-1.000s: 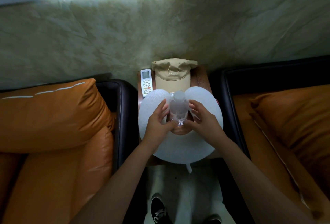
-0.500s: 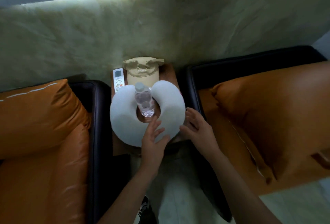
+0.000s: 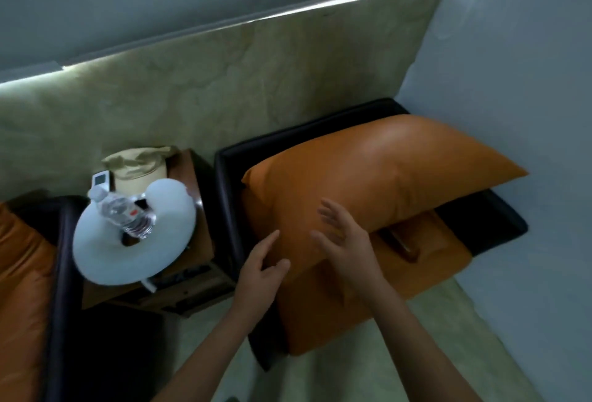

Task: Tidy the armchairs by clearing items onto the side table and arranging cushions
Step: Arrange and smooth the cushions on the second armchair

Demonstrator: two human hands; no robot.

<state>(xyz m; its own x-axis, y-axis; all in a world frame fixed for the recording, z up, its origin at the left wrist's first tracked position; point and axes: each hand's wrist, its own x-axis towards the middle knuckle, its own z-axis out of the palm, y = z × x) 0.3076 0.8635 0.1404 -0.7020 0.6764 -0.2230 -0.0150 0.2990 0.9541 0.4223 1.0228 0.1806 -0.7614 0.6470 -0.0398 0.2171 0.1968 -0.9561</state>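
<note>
An orange leather cushion (image 3: pixel 384 171) lies across the right armchair (image 3: pixel 368 299). My left hand (image 3: pixel 261 268) hovers at the cushion's near left corner, fingers relaxed and holding nothing. My right hand (image 3: pixel 344 238) is over the cushion's front edge with fingers spread. On the wooden side table (image 3: pixel 192 177) to the left sit a white neck pillow (image 3: pixel 128 254), a clear water bottle (image 3: pixel 123 212) standing in its hollow, a beige cap (image 3: pixel 137 164) and a white remote (image 3: pixel 101 180).
The left armchair (image 3: pixel 25 273), orange with a dark arm, fills the left edge. A marbled wall panel (image 3: pixel 224 81) runs behind the furniture. A pale wall (image 3: pixel 512 113) closes the right side. Light floor (image 3: pixel 352 369) lies in front.
Both hands let go of the bottle and left the neck pillow, moving right to the right armchair's cushion. My view swung right with them.
</note>
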